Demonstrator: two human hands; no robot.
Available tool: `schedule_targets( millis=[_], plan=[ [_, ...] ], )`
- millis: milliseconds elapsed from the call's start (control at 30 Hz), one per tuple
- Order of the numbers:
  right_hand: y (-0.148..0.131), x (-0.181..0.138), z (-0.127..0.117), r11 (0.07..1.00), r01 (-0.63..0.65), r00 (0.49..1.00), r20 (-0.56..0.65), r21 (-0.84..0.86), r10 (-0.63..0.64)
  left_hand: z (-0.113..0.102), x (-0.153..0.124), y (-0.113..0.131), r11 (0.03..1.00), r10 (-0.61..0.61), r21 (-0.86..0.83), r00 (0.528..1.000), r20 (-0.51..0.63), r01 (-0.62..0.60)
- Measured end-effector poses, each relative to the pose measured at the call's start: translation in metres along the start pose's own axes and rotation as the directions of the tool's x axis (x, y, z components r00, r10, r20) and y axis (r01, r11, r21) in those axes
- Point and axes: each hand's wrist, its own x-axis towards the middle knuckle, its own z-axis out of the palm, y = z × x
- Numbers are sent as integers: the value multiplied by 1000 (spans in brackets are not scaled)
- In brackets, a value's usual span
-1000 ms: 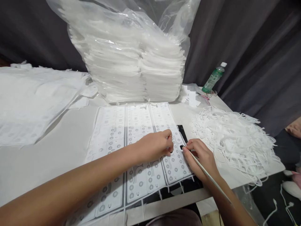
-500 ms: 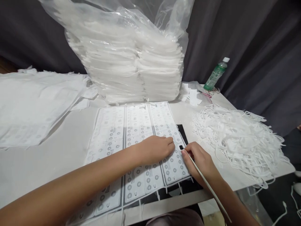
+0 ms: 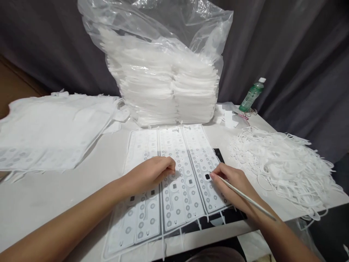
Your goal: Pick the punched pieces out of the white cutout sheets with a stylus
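Leftward goes my left hand (image 3: 151, 171) since the earlier frame, off the right column of the sheet (image 3: 181, 198) to about its middle; I cannot tell whether its loosely curled grip holds anything. Below it, the sheet lies on the desk (image 3: 89, 174), columns running away from me. Further right, by the black square (image 3: 207, 177), my right hand (image 3: 233, 182) pinches the stick (image 3: 247, 198), whose long axis slants from wrist up-left, pointing at the square. I judge a jerk there could knock the square askew; a dragging wrist could shift the sheet.
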Motion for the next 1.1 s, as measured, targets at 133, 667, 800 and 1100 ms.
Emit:
schedule_targets(
  millis=[133, 667, 800, 1100],
  plan=[
    [-12, 9, 25, 980, -6, 997, 82, 200, -11, 4, -14, -5, 982, 182, 55, 980, -76, -178],
    [-1, 9, 42, 990, -43, 996, 86, 133, 32, 10, -22, 9, 954, 230, 138, 946, 229, -266],
    [-3, 7, 41, 995, -15, 995, 96, 100, 6, 8, -22, 12, 963, 196, 130, 943, 270, -237],
    [-1, 0, 49, 848, 486, 870, 20, -214, -493, 9, -22, 12, 977, 174, 77, 948, 267, -201]
  ],
)
